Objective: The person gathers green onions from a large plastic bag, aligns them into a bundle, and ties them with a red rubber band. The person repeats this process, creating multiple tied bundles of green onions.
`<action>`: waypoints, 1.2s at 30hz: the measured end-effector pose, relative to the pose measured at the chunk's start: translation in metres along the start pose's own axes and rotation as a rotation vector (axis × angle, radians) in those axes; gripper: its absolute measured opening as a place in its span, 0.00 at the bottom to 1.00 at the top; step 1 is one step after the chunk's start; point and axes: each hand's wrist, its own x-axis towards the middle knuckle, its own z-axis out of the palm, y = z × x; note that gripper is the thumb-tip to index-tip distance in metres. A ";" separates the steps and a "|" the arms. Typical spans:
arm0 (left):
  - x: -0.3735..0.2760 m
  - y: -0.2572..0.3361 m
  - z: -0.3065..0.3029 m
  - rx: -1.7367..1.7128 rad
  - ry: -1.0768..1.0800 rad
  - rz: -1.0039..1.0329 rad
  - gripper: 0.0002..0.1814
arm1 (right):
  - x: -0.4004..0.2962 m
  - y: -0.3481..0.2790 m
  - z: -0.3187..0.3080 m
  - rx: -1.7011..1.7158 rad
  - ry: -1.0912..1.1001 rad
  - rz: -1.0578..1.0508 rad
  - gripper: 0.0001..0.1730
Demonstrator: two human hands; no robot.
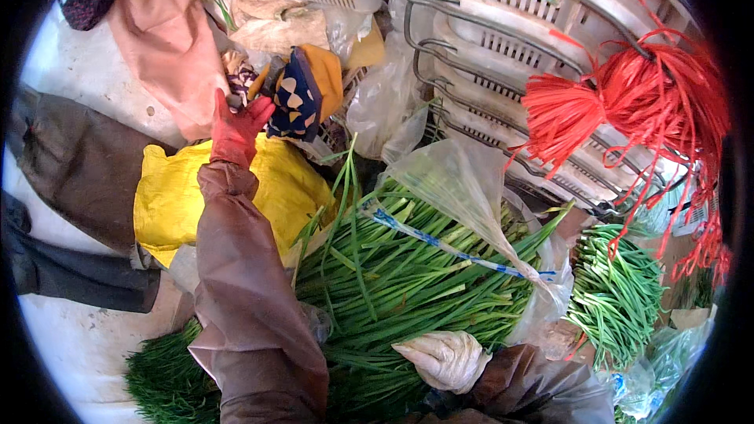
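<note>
My left hand [241, 129], in a red glove, reaches past a yellow woven sack [177, 188] towards a small pile of patterned cloths. Its fingers are spread beside a navy and orange cloth item [300, 94]; nothing shows in its grip. My right hand [445, 359], in a whitish glove, rests low over a big heap of long green leafy stalks [412, 271], its fingers pointing left; whether it holds any is hidden. A clear plastic bag [453, 182] with a blue-marked strip lies across the heap.
White plastic crates [506, 23] with metal handles are stacked at the upper right. Red plastic twine [654, 88] hangs from a handle. More green bundles lie at right [618, 288] and lower left [171, 371]. Dark garments [76, 165] and a pinkish sleeve [165, 41] lie against the pale wall.
</note>
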 end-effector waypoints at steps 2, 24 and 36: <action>0.001 -0.001 0.000 0.321 0.025 0.066 0.37 | -0.003 0.002 0.003 0.002 0.031 -0.018 0.24; -0.009 -0.017 -0.016 0.933 -0.142 0.172 0.22 | -0.018 0.007 0.023 -0.055 0.040 -0.040 0.21; -0.423 0.025 0.119 1.619 -1.314 0.515 0.44 | -0.056 -0.021 -0.088 -0.376 0.214 -0.118 0.26</action>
